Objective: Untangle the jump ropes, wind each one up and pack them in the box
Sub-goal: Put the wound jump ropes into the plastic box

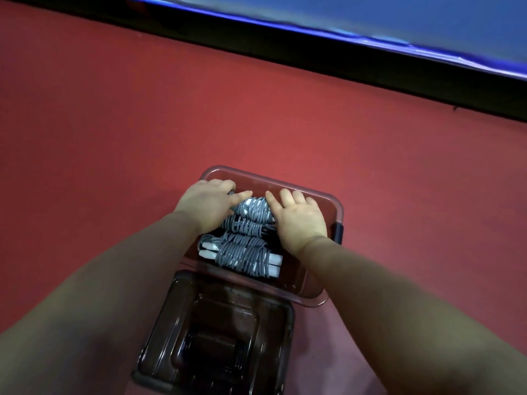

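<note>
Head cam: L hand [207,206] and R hand [299,218] lay flat w/ fingers spread, unclenched, pressing the far rope bundle [252,213] down inside the box [338,212], near bundle [242,256] beside it, lid [216,334] in front.

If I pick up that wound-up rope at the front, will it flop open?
Probably not much: the front rope bundle looks tightly wrapped in grey cord. The white handles sticking out likely keep it stiff. It seems light, and a loose end might dangle.
</note>
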{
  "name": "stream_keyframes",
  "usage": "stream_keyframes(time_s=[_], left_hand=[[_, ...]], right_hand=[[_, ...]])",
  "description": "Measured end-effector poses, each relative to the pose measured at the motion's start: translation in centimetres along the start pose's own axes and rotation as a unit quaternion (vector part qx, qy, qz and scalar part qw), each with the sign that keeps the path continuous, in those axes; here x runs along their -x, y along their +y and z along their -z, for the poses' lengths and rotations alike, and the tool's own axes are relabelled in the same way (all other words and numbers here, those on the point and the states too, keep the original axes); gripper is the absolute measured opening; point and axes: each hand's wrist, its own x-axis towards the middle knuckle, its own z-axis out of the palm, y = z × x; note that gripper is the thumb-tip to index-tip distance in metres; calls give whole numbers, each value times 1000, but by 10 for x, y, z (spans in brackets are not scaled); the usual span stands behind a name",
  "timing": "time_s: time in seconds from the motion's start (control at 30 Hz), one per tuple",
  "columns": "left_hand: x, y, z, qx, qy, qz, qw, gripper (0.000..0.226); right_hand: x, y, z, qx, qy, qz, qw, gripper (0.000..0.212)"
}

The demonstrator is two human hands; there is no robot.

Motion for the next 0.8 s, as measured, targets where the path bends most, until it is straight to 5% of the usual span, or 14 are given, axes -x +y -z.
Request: stream_keyframes(time_s=[0.23, 0.47, 0.8], left_hand=[[6, 11, 14, 63, -44, 33, 997, 68], [16, 44, 53, 59, -83, 62, 993, 93], [-20, 149, 115, 33, -68, -53, 996, 90]], right_hand=[[18, 11, 22, 2, -6, 12, 1000, 69], [52, 48, 44, 36, -9, -74, 997, 85], [136, 145, 55, 52, -35, -175, 983, 81]])
